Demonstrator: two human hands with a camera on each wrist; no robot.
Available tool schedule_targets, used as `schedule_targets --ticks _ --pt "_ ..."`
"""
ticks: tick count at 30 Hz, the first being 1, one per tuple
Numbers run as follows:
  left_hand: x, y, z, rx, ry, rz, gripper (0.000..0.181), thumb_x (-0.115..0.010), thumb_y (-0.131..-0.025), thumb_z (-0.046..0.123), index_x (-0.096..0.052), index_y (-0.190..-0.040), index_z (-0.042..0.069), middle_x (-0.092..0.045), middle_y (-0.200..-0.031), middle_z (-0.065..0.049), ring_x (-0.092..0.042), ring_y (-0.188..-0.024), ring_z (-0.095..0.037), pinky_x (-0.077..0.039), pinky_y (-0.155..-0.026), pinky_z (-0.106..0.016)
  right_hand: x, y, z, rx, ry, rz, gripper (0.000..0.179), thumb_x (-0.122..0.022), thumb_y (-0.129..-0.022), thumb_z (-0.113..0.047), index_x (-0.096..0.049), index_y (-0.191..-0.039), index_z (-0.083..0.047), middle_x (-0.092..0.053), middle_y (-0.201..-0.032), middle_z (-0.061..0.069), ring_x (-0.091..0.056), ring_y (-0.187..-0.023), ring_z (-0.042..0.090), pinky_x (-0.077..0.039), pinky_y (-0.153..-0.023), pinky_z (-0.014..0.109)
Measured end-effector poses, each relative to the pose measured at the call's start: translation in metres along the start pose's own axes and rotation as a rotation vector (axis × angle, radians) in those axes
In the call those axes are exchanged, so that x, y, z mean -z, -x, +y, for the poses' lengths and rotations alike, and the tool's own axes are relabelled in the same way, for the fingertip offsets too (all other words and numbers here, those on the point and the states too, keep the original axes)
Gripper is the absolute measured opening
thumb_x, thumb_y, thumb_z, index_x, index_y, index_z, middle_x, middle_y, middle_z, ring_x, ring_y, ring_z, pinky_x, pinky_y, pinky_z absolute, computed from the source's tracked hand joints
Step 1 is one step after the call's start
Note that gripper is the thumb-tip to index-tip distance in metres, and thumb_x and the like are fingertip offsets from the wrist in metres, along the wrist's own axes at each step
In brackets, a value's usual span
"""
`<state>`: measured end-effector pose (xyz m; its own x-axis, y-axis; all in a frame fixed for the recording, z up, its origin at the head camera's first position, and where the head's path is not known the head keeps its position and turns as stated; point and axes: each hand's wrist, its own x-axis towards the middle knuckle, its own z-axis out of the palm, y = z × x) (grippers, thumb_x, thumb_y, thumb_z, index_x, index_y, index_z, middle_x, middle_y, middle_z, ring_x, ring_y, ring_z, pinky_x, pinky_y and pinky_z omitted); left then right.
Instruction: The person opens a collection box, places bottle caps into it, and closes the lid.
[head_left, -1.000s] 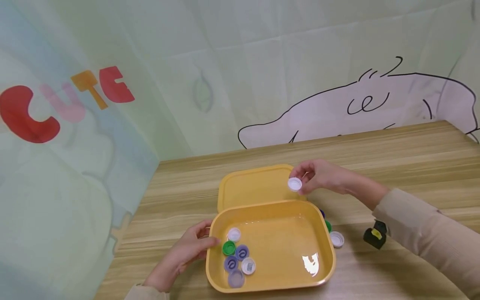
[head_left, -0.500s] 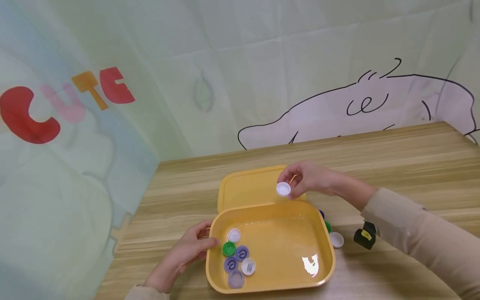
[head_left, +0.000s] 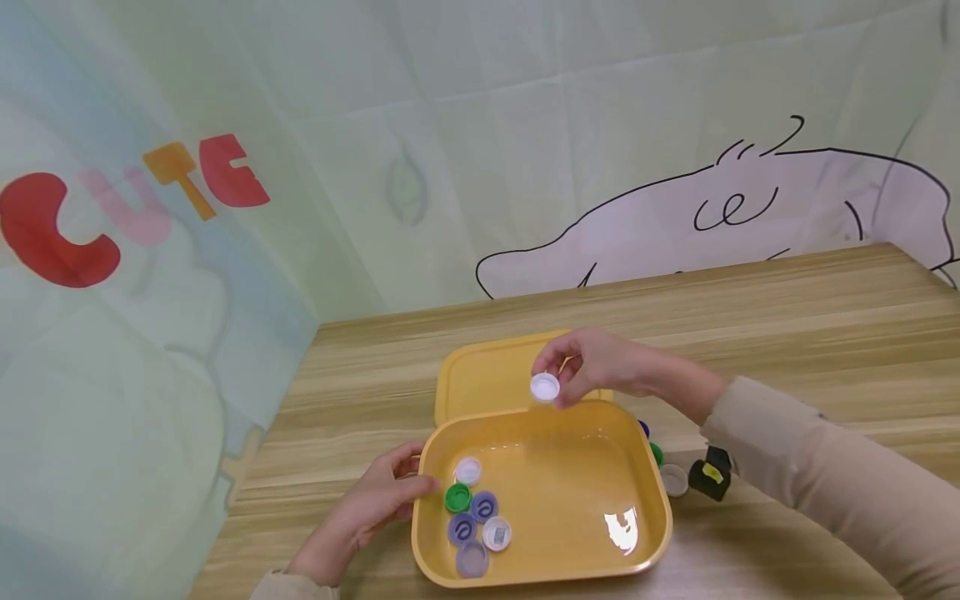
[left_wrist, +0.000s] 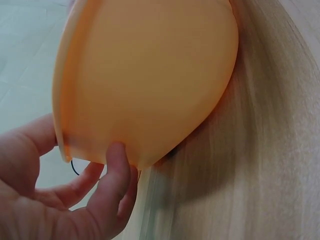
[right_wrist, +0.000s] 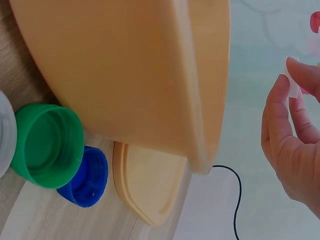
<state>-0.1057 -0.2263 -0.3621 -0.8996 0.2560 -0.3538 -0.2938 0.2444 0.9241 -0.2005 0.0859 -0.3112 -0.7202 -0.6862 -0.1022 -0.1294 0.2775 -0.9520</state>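
Pale green printed backdrop (head_left: 420, 100), with coloured letters (head_left: 232, 171) reading CUTE and 1 white figure (head_left: 645, 225) in black outline; wood-grain table (head_left: 360, 375) in front.

Right hand (head_left: 596, 362): grasping 1 white cap (head_left: 544, 387) between thumb and fingertips, hollow side toward the head camera. Cap is in the air, apart from the tray; seen from the head, it overlaps the tray's far rim and the lid.

Left hand (head_left: 378, 490): grasping the left side of 1 yellow tray (head_left: 558, 500), thumb at the rim, other fingers against the outer wall.

Tray contents: 6 caps, grouped at the left end. 1 plain white cap (head_left: 468, 471), farthest back; 1 green cap (head_left: 457, 497), just in front of it; 2 purple caps (head_left: 484, 506) with dark curled marks; 1 labelled white cap (head_left: 497, 533), to their right; 1 pale purple cap (head_left: 472, 559), nearest the front wall.

Yellow lid (head_left: 495, 375): flat on the table behind the tray, partly hidden.

Outside the tray's right wall, on the table: 1 blue cap (right_wrist: 87, 177), 1 loose green cap (right_wrist: 47, 145), 1 loose white cap (head_left: 674, 481), in a row.

Black object (head_left: 709, 475) with yellow patch: just beside the beige right sleeve (head_left: 795, 454).
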Motion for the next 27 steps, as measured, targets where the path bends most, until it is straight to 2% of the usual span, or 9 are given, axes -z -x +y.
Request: schedule_targets --ticks 13,27 --pt "-0.001 0.000 0.000 0.002 -0.002 0.001 0.064 -0.060 -0.079 0.006 -0.034 -0.136 -0.008 -0.053 -0.115 -0.019 -0.062 -0.087 -0.020 -0.057 -0.072 -0.038 -0.012 -0.009 -0.003 0.003 -0.023 -0.038 0.029 -0.073 -0.071 0.004 -0.063 -0.098 -0.001 -0.058 -0.087 0.007 -0.055 -0.074 0.020 -0.053 -0.069 0.028" --pt "0.000 -0.001 -0.001 -0.013 0.012 -0.005 0.063 -0.059 -0.080 0.005 -0.034 -0.136 -0.008 -0.053 -0.113 -0.018 -0.062 -0.086 -0.021 -0.057 -0.072 -0.040 -0.026 -0.017 -0.004 0.036 -0.074 -0.146 0.031 -0.071 -0.069 0.009 -0.061 -0.098 0.004 -0.057 -0.083 0.005 -0.057 -0.071 0.017 -0.052 -0.067 0.025"
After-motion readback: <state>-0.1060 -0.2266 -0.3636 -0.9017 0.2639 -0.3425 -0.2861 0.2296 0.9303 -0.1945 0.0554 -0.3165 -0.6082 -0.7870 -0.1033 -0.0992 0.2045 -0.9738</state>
